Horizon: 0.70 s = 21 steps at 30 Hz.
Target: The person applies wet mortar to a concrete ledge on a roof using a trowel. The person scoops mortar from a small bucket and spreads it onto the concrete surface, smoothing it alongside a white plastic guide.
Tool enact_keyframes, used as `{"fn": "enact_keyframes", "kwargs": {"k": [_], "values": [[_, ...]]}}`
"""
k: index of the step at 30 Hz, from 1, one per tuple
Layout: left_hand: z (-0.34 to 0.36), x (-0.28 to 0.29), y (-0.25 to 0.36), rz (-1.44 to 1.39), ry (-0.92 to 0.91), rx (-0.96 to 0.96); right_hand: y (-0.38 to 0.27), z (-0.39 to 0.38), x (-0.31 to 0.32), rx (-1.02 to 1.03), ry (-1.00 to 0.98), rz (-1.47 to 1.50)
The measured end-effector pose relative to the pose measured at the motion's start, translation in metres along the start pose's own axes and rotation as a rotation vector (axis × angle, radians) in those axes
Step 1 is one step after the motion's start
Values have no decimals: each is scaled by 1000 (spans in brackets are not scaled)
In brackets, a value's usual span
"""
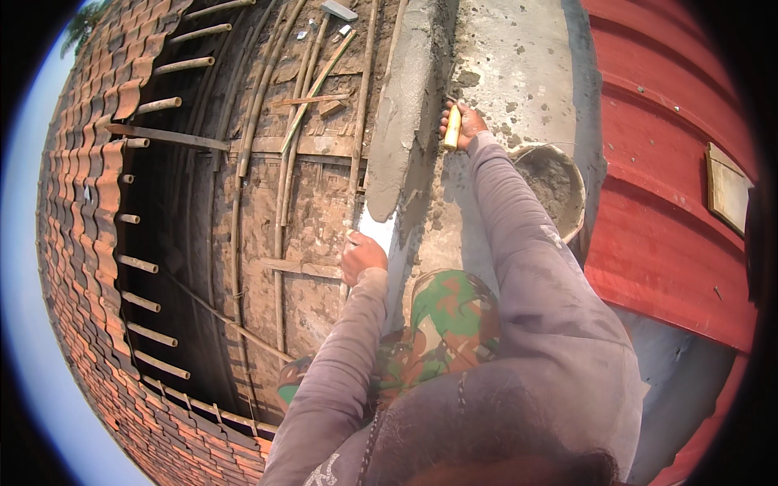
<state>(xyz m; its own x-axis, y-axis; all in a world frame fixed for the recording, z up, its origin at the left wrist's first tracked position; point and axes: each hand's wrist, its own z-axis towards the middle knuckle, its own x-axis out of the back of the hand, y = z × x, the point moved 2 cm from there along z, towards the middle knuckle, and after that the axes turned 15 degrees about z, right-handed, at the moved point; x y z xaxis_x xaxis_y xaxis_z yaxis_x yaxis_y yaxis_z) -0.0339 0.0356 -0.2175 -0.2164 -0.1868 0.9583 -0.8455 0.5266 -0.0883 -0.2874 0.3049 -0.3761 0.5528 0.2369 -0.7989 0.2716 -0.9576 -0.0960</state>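
My right hand point(466, 128) is closed around the yellow handle point(453, 131) of what looks like a trowel. Its metal end, mostly hidden, points at the side of a low wall point(413, 89) coated in wet grey mortar. My left hand point(362, 257), fingers curled in, rests at the wall's left edge beside a smooth whitish stretch point(378, 230). Whatever those fingers hold, if anything, is hidden. Close to my right forearm stands a round bucket point(580, 194) with grey mortar point(549, 180) inside.
On the left lies an opened roof with bamboo poles point(237, 219), loose wood strips point(320, 91) and a dark gap point(174, 235) edged by orange tiles point(89, 202). Red metal roofing point(656, 162) slopes at right, beyond a mortar-spattered concrete ledge point(519, 49). A grey block point(339, 10) sits far off.
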Motion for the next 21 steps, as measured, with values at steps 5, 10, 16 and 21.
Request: {"fn": "enact_keyframes", "kwargs": {"k": [5, 10, 16, 21], "values": [[1, -3, 1, 11, -3, -21, -35, 20, -26, 54, 41, -256], [-6, 6, 1, 4, 15, -44, -47, 7, -55, 169, 0, -427], [-3, -3, 1, 0, 84, -40, -31, -31, -51, 239, -37, -562], [0, -2, 0, -4, 77, -28, 31, -83, -22, 258, 46, -600]]}}
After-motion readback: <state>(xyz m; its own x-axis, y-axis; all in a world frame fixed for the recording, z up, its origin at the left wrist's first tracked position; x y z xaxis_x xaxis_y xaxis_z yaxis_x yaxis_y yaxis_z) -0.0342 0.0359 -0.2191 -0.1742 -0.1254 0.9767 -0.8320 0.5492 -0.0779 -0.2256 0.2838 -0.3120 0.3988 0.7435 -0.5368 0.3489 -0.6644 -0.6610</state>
